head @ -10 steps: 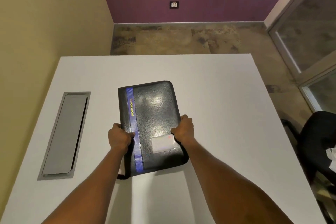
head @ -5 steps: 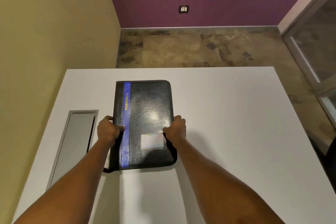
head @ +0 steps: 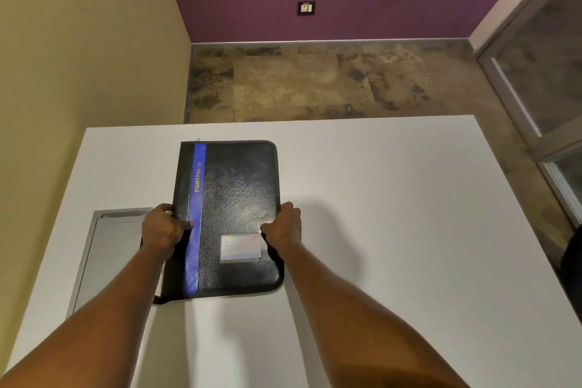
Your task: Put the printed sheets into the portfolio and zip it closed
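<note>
- Since a second ago the portfolio [head: 228,217] has been squared up and now lies straight at centre frame on the white table [head: 393,214].
- Left hand [head: 162,228] and right hand [head: 283,224] clench its two side edges.
- No printed sheets in sight; it looks shut, so opening likely comes next.
- Open table at frame right; a grey hatch [head: 107,255] lies just beside it at left.

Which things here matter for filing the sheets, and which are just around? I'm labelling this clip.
Part of the job:
- black zipped leather-look portfolio with blue stripe
- left hand and right hand, gripping its sides

Just around:
- white table
- grey metal cable hatch
- wall socket

No printed sheets visible.
</note>
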Tool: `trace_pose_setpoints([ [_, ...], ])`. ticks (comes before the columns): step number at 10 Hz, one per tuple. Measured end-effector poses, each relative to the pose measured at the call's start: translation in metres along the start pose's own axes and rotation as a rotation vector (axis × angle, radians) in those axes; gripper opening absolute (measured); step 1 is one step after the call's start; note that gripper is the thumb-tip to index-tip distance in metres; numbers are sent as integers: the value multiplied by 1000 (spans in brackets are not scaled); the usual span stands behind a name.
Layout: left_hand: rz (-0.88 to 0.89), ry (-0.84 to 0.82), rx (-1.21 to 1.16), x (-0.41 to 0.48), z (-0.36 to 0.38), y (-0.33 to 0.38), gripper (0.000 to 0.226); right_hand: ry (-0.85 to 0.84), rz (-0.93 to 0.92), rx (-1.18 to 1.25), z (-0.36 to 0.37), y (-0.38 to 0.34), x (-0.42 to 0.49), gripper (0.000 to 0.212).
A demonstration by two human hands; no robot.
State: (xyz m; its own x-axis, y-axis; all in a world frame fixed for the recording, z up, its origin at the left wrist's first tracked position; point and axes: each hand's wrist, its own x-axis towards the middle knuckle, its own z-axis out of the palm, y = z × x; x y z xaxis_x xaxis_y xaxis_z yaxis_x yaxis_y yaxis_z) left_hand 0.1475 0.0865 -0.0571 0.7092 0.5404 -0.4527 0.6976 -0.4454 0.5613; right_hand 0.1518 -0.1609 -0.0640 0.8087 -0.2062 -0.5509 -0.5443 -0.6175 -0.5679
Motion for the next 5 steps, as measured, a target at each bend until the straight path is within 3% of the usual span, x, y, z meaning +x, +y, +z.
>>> trace_pose_setpoints([
  [3,102,1,151,-14,4,-3,49,-64,-19,-81,-5,-3,-10,64],
  [5,144,-53,328,-54,7,3,45,19,-170,-183,-10,0,-45,44],
])
